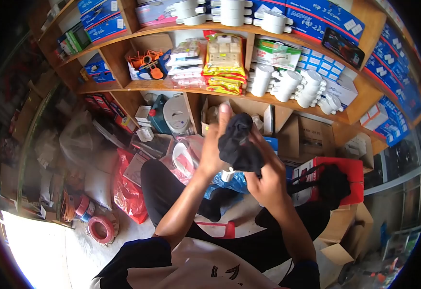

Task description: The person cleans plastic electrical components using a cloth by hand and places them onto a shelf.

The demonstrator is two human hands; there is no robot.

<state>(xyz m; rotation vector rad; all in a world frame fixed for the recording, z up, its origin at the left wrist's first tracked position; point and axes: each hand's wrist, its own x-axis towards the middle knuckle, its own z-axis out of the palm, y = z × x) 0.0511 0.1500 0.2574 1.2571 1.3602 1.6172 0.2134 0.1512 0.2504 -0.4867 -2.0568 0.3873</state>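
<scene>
A bunched black cloth is held up in front of my chest, between my two hands. My left hand is closed on its left side, thumb pointing up and the other fingers mostly hidden behind the fabric. On the right side, my right hand grips the cloth, its fingers running up along the edge. A small white piece pokes out just below the cloth, close to my left hand; what it belongs to is hidden.
Wooden shelves ahead carry blue boxes, white round junction boxes, yellow packets and a phone. A red box with a black bag on it stands right. Left lie a red plastic bag and a red coil.
</scene>
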